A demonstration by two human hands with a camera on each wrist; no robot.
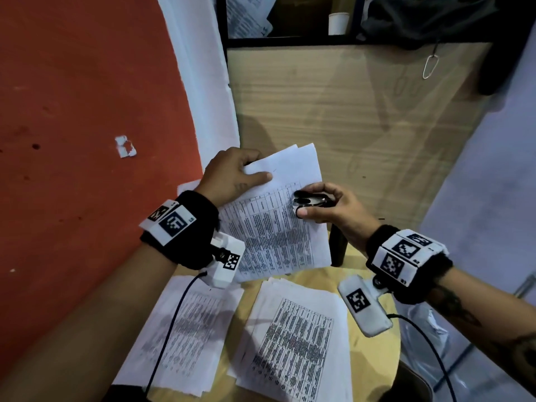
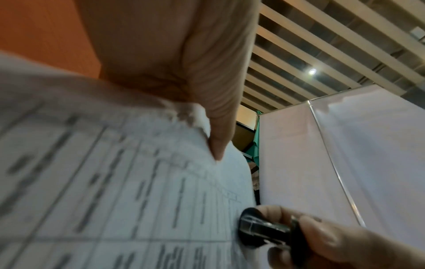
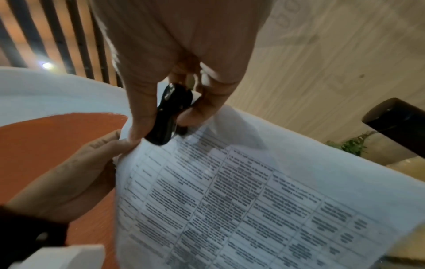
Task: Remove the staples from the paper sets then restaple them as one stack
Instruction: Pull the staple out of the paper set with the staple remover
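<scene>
Printed tables on the held paper set [image 1: 278, 227] are too blurred to read.

Your near surface [image 1: 374, 358] is mostly covered by two paper stacks [image 1: 185, 338] [image 1: 293, 340], side by side. A dark cylinder [image 1: 338, 246] stands just under your right hand [image 1: 333, 206]. Beyond the held papers [image 1: 278, 216], the wooden panel [image 1: 333, 111] lies bare; an orange wall [image 1: 87, 126] closes your left.
</scene>
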